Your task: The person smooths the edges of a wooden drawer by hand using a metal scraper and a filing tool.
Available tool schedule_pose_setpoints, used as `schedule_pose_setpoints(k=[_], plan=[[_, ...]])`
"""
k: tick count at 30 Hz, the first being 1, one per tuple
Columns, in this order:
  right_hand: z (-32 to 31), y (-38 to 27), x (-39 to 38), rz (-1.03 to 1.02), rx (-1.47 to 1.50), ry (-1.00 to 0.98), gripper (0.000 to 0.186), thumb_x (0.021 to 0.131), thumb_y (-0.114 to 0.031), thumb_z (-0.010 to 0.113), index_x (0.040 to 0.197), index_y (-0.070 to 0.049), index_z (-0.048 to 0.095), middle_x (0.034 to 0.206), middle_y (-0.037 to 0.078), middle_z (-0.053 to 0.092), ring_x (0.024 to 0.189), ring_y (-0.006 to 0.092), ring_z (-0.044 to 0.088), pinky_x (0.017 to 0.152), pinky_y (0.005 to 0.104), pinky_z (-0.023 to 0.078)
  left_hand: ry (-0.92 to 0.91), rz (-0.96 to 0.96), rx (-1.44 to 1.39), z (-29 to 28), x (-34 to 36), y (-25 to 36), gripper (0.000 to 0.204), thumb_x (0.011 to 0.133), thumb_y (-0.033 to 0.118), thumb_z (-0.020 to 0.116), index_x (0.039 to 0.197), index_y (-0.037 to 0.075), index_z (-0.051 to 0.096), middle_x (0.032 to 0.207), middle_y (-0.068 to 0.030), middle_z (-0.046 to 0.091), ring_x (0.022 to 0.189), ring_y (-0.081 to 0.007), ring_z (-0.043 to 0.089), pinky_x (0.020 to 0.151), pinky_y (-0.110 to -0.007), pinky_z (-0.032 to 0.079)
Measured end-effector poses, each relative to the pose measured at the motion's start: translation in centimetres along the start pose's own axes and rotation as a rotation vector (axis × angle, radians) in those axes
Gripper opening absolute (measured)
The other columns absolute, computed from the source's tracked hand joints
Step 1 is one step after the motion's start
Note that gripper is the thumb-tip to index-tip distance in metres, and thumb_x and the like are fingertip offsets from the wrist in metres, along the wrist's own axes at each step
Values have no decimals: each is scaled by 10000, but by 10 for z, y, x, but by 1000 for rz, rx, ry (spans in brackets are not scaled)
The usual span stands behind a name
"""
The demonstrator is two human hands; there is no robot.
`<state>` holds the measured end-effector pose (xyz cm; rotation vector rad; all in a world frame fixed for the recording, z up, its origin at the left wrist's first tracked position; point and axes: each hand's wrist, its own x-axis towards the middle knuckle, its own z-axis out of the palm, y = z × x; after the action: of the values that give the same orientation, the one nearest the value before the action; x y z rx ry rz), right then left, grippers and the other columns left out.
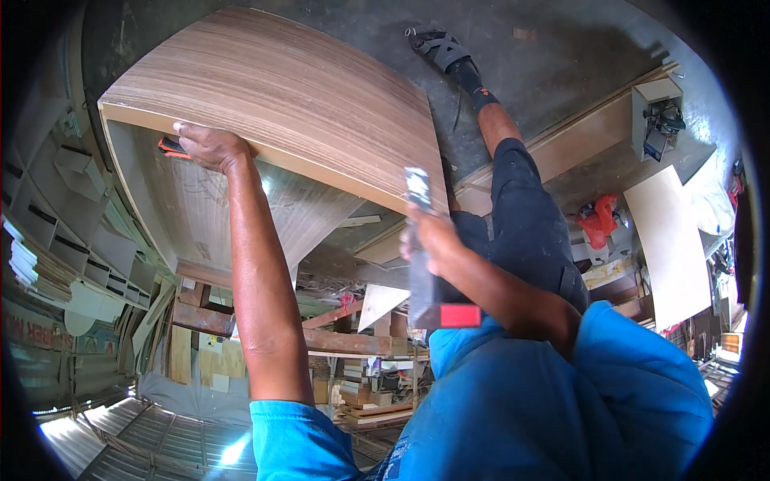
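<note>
A large wood-veneered cabinet panel fills the upper left, its pale front edge running from left to lower right. My left hand rests on that edge near the left end, fingers over a small orange and black object just below the edge. My right hand grips a long flat metal file-like tool with a red end; its tip stands against the panel's right corner.
My leg in dark shorts and a sandal stretches over the grey concrete floor. A red power tool and a pale board lie to the right. Shelves with stacked boards stand left; timber offcuts lie below the cabinet.
</note>
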<state>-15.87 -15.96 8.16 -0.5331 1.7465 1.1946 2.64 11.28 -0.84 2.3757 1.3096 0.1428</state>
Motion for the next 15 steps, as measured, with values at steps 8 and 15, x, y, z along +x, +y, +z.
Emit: schedule_pose_setpoints(k=[8, 15], plan=[[54, -6, -22, 11, 156, -40, 277, 1025, -361, 542, 1052, -98, 458, 628, 91, 517, 462, 235, 529, 415, 401, 452, -17, 39, 8, 1, 7, -9, 748, 1040, 501, 217, 1185, -131, 589, 1132, -296, 654, 1036, -425, 630, 900, -500, 458], [9, 12, -3, -10, 73, -42, 301, 1019, -409, 540, 1050, -118, 472, 610, 60, 529, 453, 207, 531, 403, 371, 461, 30, 88, 66, 2, 11, -22, 734, 1048, 490, 211, 1193, -124, 584, 1141, -301, 647, 1034, -415, 631, 892, -496, 464]])
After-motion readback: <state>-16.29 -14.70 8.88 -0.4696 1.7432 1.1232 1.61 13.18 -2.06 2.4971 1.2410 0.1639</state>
